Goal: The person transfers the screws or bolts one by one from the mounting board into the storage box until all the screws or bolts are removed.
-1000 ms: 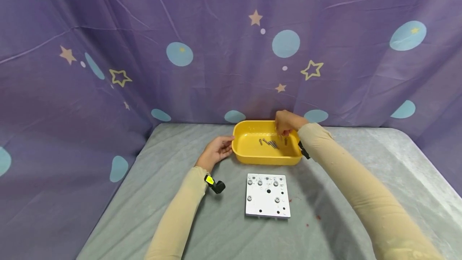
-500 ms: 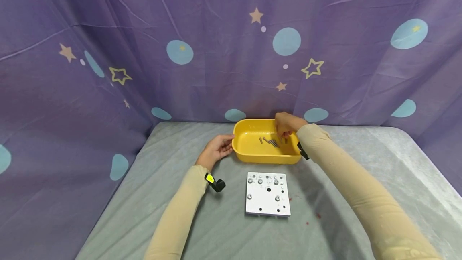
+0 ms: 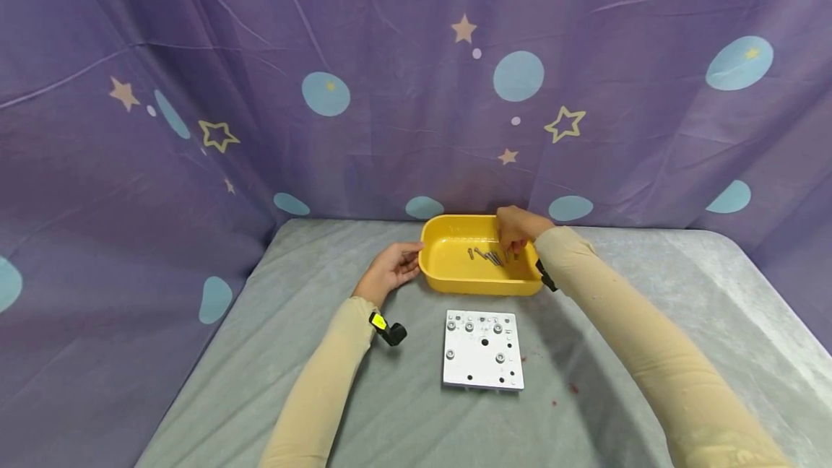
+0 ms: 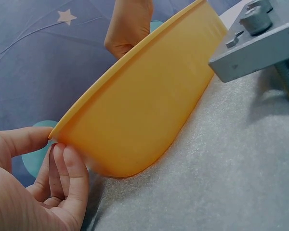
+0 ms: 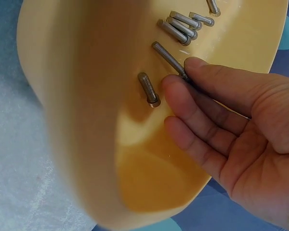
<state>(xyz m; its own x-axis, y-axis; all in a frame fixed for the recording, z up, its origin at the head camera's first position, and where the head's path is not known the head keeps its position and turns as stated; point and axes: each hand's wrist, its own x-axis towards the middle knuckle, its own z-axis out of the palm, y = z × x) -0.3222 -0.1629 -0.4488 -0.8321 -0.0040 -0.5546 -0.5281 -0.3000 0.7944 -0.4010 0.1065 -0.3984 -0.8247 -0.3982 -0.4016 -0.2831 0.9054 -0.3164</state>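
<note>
My left hand point(image 3: 390, 271) pinches the left rim of a yellow plastic tub point(image 3: 482, 287), thumb on one side and curled fingers beneath the lip in the left wrist view. Inside the tub, my right hand point(image 5: 245, 115) holds a threaded metal bolt point(image 5: 168, 58) by one end between thumb and index finger; its head is hidden by the fingertips. A separate short bolt point(image 5: 148, 89) lies beside those fingers. Several more bolts point(image 5: 176, 31) lie on the tub floor, most of them in a loose cluster.
In front of the tub lies a square silver metal plate point(image 3: 481, 363) with several holes and bolt heads standing on its top. Grey cloth point(image 3: 364, 410) covers the table. A purple patterned curtain point(image 3: 390, 150) hangs directly behind the tub.
My right hand has sunk slightly lower into the tub, its fingers coming onto a bolt. The left hand, tub and metal plate stay where they were.
</note>
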